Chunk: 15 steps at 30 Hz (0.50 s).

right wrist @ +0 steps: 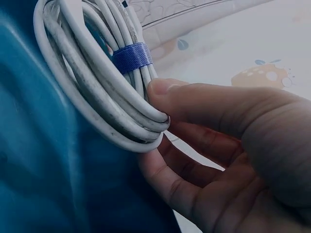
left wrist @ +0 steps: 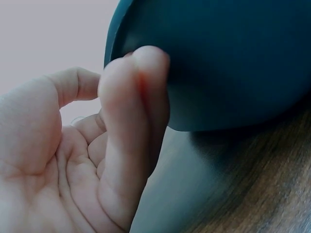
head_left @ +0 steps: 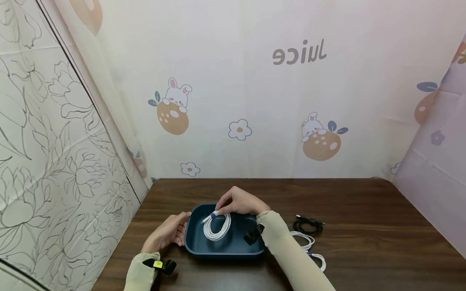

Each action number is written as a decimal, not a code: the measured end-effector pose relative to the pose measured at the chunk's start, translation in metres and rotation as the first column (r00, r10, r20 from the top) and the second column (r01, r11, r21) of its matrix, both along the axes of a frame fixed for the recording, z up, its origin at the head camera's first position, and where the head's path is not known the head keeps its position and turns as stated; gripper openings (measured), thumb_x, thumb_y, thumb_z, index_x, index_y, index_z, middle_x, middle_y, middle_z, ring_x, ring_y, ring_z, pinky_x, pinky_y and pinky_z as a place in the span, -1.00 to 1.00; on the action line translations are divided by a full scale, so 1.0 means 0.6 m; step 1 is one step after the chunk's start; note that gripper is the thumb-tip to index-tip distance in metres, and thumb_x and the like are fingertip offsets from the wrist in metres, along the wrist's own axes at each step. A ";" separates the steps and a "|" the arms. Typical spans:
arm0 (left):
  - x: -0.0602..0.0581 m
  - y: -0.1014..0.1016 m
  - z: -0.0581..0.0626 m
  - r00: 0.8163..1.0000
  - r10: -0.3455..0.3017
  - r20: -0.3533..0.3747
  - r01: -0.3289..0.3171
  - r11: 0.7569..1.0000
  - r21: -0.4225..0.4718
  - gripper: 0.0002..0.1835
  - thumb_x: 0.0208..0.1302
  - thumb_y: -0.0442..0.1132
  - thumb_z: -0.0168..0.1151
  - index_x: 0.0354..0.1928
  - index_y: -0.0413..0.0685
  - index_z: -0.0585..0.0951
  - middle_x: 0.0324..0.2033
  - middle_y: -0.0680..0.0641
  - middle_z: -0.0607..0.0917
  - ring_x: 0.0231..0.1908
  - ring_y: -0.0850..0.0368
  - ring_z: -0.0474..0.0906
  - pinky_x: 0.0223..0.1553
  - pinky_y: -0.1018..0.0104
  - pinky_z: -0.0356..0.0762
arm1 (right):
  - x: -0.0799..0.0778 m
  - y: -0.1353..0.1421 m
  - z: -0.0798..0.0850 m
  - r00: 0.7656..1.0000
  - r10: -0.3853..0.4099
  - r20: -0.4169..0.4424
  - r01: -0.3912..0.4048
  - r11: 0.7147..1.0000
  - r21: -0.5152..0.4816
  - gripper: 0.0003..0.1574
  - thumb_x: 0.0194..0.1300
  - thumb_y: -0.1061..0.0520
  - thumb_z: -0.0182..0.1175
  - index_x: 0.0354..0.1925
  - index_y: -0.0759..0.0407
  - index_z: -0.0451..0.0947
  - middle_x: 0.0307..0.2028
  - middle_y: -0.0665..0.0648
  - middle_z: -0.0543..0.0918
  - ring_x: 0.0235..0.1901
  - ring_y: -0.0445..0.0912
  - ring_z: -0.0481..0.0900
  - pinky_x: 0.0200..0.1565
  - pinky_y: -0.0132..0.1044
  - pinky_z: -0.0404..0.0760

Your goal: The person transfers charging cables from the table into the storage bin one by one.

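A coiled white cable point(head_left: 217, 229), bundled with a purple strap point(right wrist: 132, 58), is pinched between the thumb and fingers of my right hand point(head_left: 243, 201). It hangs over the dark blue tray point(head_left: 225, 255), inside the outline of its rim. In the right wrist view the thumb point(right wrist: 194, 99) presses near the strap, and the fingers curl under the coil. At the tray's left side, my left hand point(head_left: 169, 232) grips the rim, its thumb at the top edge and fingers against the outer wall. The left wrist view shows these fingers point(left wrist: 129, 116) at the tray wall.
Right of the tray, a black coiled cable point(head_left: 308, 225) lies on the brown wooden table point(head_left: 364, 234). Nearer me are white coiled cables point(head_left: 320, 260), partly hidden by my right sleeve point(head_left: 291, 252). A printed curtain point(head_left: 240, 93) hangs behind the table.
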State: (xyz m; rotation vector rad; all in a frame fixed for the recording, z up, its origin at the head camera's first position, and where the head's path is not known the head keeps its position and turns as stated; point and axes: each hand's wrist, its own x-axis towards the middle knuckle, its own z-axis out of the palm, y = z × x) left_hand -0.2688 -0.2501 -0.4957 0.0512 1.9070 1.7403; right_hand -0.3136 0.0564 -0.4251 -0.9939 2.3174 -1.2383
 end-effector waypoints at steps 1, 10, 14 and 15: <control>0.000 0.000 0.000 1.000 0.001 0.002 -0.001 1.000 -0.001 -0.45 0.53 0.18 0.00 -0.55 -0.01 0.55 -0.72 0.07 0.59 -0.74 0.26 0.55 -0.65 0.39 0.60 | -0.001 -0.002 -0.001 1.000 0.005 -0.001 -0.005 1.000 0.000 -0.86 0.31 0.17 0.42 -0.16 0.02 0.83 -0.24 -0.03 0.82 -0.26 -0.18 0.70 -0.13 -0.34 0.72; 0.000 0.000 -0.003 1.000 0.002 0.004 -0.002 1.000 -0.004 -0.46 0.52 0.20 0.01 -0.54 -0.01 0.54 -0.70 0.06 0.59 -0.72 0.25 0.56 -0.63 0.38 0.62 | 0.005 -0.019 -0.010 1.000 0.026 0.005 -0.026 1.000 0.018 -0.87 0.29 0.21 0.43 -0.18 0.07 0.83 -0.24 -0.02 0.82 -0.28 -0.21 0.69 -0.14 -0.36 0.73; -0.001 -0.001 -0.002 1.000 -0.008 0.002 0.008 1.000 -0.002 -0.44 0.52 0.20 0.00 -0.54 -0.01 0.55 -0.70 0.05 0.60 -0.72 0.25 0.57 -0.62 0.37 0.63 | 0.007 -0.027 -0.012 0.999 0.047 0.000 -0.047 0.998 0.029 -0.87 0.30 0.23 0.42 -0.19 0.07 0.84 -0.25 -0.03 0.82 -0.30 -0.23 0.67 -0.16 -0.39 0.72; -0.002 -0.001 -0.001 1.000 -0.007 -0.002 0.007 1.000 -0.003 -0.44 0.52 0.20 0.00 -0.55 -0.02 0.55 -0.70 0.05 0.60 -0.72 0.25 0.57 -0.62 0.37 0.63 | 0.007 -0.029 -0.013 0.999 0.050 -0.004 -0.050 0.998 0.029 -0.87 0.30 0.23 0.42 -0.19 0.07 0.83 -0.25 -0.03 0.82 -0.30 -0.23 0.66 -0.16 -0.40 0.72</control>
